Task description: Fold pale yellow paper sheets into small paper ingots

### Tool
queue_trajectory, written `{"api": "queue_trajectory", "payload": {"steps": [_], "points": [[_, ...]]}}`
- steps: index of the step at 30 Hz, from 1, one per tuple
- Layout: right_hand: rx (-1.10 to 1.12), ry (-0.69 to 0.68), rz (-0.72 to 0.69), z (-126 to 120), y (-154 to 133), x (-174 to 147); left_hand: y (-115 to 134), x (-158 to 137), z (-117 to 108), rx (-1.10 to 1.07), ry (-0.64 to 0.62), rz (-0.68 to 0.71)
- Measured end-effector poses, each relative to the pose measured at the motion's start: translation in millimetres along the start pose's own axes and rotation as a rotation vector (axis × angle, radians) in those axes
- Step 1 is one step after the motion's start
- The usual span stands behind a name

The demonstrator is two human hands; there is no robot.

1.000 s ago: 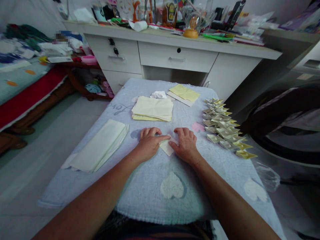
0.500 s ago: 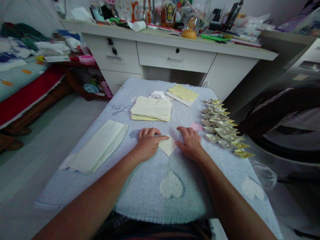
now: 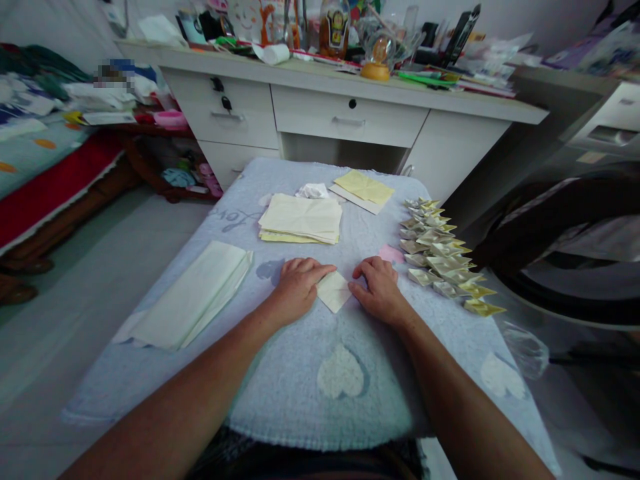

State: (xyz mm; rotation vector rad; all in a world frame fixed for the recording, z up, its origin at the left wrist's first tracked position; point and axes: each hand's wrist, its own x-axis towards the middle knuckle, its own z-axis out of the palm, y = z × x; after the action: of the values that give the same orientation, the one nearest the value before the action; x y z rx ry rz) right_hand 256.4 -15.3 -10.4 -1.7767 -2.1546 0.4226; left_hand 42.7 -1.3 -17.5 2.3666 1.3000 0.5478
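The tablecloth [image 3: 300,350] bears looping script, too unclear to read.

Cream paper [image 3: 334,293], centre; pale-blue cloth [image 3: 280,393], white hearts [image 3: 341,371], lower centre; cream-and-yellow boats [image 3: 447,265], right; white drawers [image 3: 305,115], top.

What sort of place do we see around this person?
Probably a room in a home, perhaps a bedroom: there is a bed at the left, a cluttered desk ahead, and apparently a washing machine at the right.
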Motion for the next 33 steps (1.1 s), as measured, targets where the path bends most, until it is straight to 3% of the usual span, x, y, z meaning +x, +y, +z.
{"api": "queue_trajectory", "payload": {"steps": [6,14,28,33], "points": [[0.026,0.008,-0.075,6.4,-8.0,-1.1,5.6,7.0,3.9,-0.149,0.078,-0.029],[0.139,0.090,-0.186,-0.2,-13.9,-3.6,12.1,5.9,-8.0,-0.348,-0.008,-0.157],[0.061,0.051,-0.230,5.9,-8.9,-3.4,6.0,-0.1,-1.8,-0.202,-0.035,0.086],[0.010,0.038,-0.243,3.7,-6.4,-2.1,5.9,1.1,-0.2,-0.155,-0.046,0.075]]}}
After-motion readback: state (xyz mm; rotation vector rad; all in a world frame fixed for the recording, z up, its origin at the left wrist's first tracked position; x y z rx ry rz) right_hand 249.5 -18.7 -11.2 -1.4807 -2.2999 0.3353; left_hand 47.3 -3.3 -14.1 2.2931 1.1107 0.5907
